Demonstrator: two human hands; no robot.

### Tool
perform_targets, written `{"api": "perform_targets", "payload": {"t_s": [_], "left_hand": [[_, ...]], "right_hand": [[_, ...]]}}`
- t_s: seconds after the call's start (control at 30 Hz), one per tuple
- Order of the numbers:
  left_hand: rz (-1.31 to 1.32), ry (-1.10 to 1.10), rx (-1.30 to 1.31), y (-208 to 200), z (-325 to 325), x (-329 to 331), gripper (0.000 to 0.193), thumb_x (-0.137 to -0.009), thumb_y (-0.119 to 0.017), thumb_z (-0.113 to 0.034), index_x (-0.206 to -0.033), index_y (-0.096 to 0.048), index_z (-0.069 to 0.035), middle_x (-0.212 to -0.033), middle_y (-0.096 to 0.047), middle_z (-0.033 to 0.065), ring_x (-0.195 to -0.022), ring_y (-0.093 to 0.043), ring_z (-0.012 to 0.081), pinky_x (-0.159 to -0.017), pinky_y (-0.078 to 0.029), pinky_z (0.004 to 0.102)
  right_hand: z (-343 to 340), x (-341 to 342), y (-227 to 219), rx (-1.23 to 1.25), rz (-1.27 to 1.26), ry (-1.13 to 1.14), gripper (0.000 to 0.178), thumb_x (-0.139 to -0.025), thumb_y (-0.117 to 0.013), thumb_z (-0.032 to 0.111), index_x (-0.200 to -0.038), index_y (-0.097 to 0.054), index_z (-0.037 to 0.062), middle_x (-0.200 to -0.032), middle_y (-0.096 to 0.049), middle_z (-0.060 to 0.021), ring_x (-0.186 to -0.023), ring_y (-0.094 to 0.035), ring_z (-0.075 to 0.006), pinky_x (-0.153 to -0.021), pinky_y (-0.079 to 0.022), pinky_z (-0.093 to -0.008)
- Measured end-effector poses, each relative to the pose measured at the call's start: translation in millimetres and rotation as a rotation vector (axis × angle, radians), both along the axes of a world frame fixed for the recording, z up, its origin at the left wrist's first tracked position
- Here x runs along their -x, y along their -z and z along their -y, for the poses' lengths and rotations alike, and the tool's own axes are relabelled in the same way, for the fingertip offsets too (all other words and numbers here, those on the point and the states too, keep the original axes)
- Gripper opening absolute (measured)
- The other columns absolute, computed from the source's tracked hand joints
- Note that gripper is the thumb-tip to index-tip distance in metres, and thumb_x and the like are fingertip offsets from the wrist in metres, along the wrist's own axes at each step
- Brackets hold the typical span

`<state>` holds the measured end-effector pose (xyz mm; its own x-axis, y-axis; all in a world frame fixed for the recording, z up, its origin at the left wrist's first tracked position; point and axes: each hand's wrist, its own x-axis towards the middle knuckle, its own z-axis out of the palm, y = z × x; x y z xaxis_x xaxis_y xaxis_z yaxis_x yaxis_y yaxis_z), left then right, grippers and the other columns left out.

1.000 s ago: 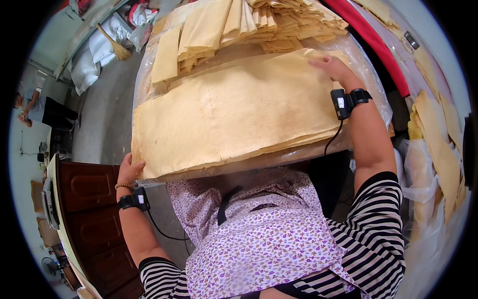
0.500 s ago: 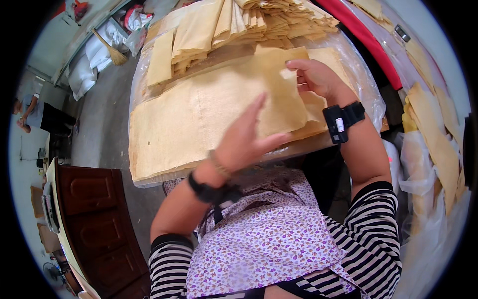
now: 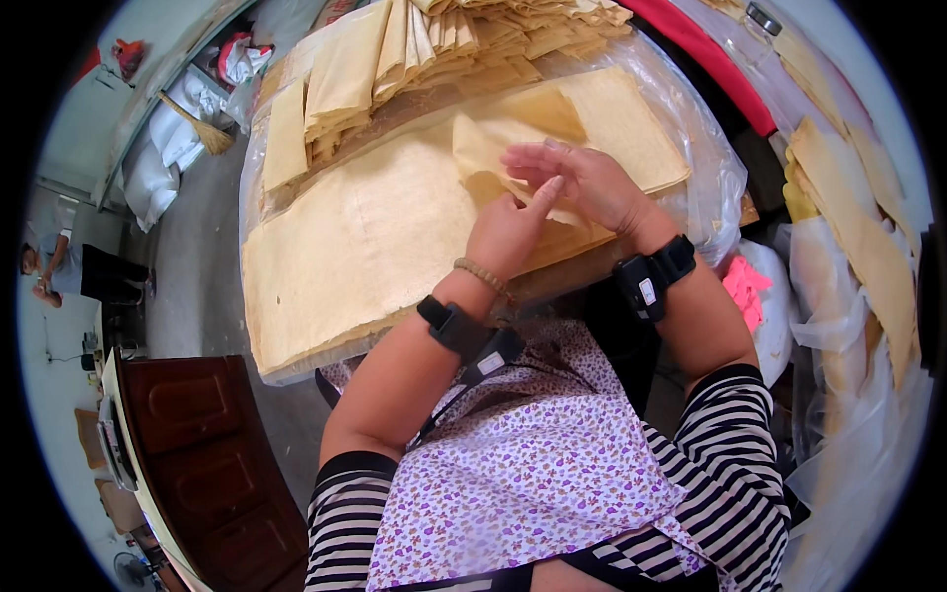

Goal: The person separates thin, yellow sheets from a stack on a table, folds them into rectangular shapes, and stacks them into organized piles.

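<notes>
The worktop is crowded. A broad stack of flat tan sheets lies on clear plastic wrap, and behind it, toward the far edge, sit piles of folded sheets. To the right more tan sheets drape over plastic bags, with a bright pink scrap beside a white bag. A red strip runs along the far right. To the left a dark wooden cabinet stands on the grey floor, a broom leans by white sacks, and another person crouches well apart.

Nothing blocks the hands, though the right hand overlaps the lifted sheet.

Half a second ago the left hand was reaching across with fingers spread, and 1 second ago the 2 hands were at opposite ends of the stack. Now both meet over its right half. The left hand is loosely curled, forefinger extended, pinching the edge of the top sheet. The right hand has its fingers partly closed on the same sheet, which is peeled up and creased, its corner raised off the stack.

The plastic wrap holds the stack like an open bag; the bags at right hold further sheets.
</notes>
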<state>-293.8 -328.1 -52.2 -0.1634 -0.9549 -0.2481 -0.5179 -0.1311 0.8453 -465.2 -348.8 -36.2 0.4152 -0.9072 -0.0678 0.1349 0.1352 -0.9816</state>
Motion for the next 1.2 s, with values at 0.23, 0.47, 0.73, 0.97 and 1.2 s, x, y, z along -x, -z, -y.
{"api": "perform_targets", "payload": {"t_s": [0.23,0.47,0.73,0.97,1.2], "left_hand": [[-0.295,-0.181,0.0,47,12,-26,0.044,-0.091,-0.063,-0.037,-0.086,-0.07,0.006,-0.076,-0.07,0.0157,-0.068,-0.067,0.0218,-0.061,-0.051,0.0343],[-0.434,-0.278,-0.036,-27,11,-52,0.017,-0.09,-0.066,-0.024,-0.091,-0.069,-0.007,-0.079,-0.062,-0.0011,-0.067,-0.056,0.0088,-0.058,-0.043,0.0246],[-0.428,-0.286,0.271,-49,12,-133,0.016,-0.086,-0.065,-0.019,-0.084,-0.07,-0.004,-0.075,-0.062,-0.0031,-0.062,-0.048,0.0052,-0.055,-0.037,0.0241],[-0.399,-0.21,0.234,-47,4,-115,0.02,-0.091,-0.065,-0.02,-0.093,-0.072,-0.002,-0.084,-0.068,-0.0006,-0.075,-0.056,0.0065,-0.069,-0.043,0.0234],[-0.434,-0.359,0.314,-55,-11,-168,0.016,-0.09,-0.061,-0.015,-0.075,-0.061,-0.01,-0.068,-0.048,-0.0089,-0.061,-0.04,0.0022,-0.055,-0.031,0.0209]], "right_hand": [[11,22,55,0.513,-0.61,0.096,0.033,-0.103,-0.053,0.02,-0.128,-0.066,0.0025,-0.137,-0.063,-0.0124,-0.126,-0.059,-0.0256,-0.111,-0.042,-0.037],[4,21,77,0.914,-0.965,0.266,0.03,-0.097,-0.057,0.02,-0.123,-0.068,0.0098,-0.131,-0.065,-0.0084,-0.125,-0.057,-0.0297,-0.11,-0.041,-0.0466],[-4,13,36,0.775,-1.12,0.158,0.029,-0.096,-0.058,0.017,-0.121,-0.068,0.004,-0.13,-0.066,-0.0132,-0.12,-0.059,-0.0337,-0.103,-0.046,-0.0417],[28,-83,10,0.854,-0.477,0.334,0.034,-0.101,-0.047,0.024,-0.123,-0.062,0.002,-0.128,-0.063,-0.0179,-0.115,-0.06,-0.0366,-0.103,-0.046,-0.0424],[29,-98,65,0.781,-0.945,0.264,0.047,-0.102,-0.044,0.032,-0.139,-0.054,0.0049,-0.144,-0.054,-0.0148,-0.139,-0.044,-0.0286,-0.118,-0.031,-0.0434]]}}
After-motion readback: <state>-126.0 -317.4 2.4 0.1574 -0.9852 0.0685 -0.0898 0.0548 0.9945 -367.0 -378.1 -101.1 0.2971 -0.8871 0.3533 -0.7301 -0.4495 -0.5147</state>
